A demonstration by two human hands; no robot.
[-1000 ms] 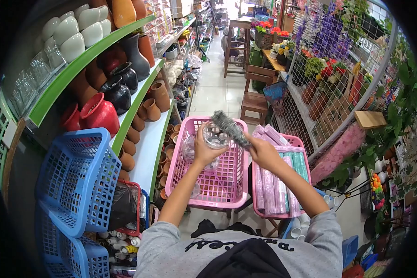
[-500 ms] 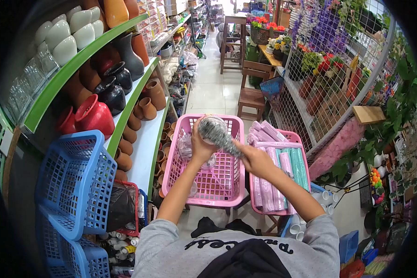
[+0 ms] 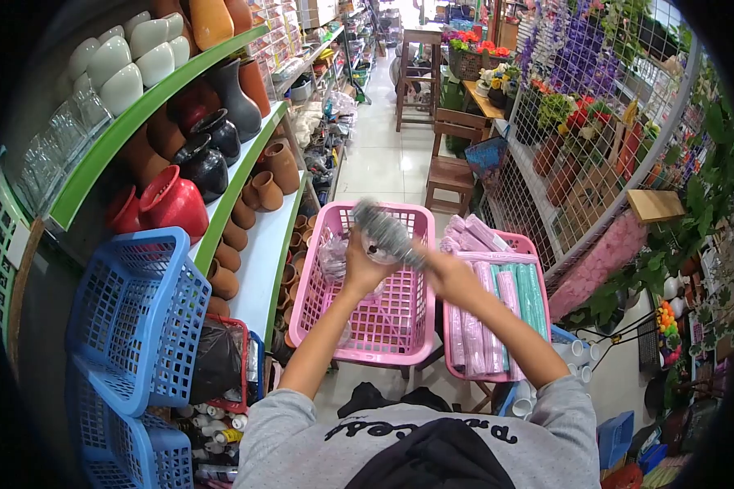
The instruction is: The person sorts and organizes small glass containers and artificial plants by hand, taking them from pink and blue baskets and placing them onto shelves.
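Over the pink basket (image 3: 302,301), my left hand (image 3: 364,267) is closed around a clear, rounded, glassy-looking item (image 3: 377,248). My right hand (image 3: 451,275) grips one end of a mottled grey, fuzzy, brush-like thing (image 3: 387,231). Its long body lies across the top of the clear item, slightly smeared by motion. Inside the basket, at its left side, are more clear plastic-looking items (image 3: 332,259), partly hidden by my left hand and forearm.
To the right stands another pink basket (image 3: 538,306) with pink and teal wrapped packets (image 3: 506,297). Blue baskets (image 3: 139,310) are stacked at left beside green-edged shelves (image 3: 245,191) of pots and vases. A wooden chair (image 3: 450,167) and wire rack (image 3: 579,163) stand ahead.
The grey brush-like thing has shifted over the clear item, whose dark opening now shows. My left hand has moved slightly right and down, my right hand slightly right. The camera view has shifted a little.
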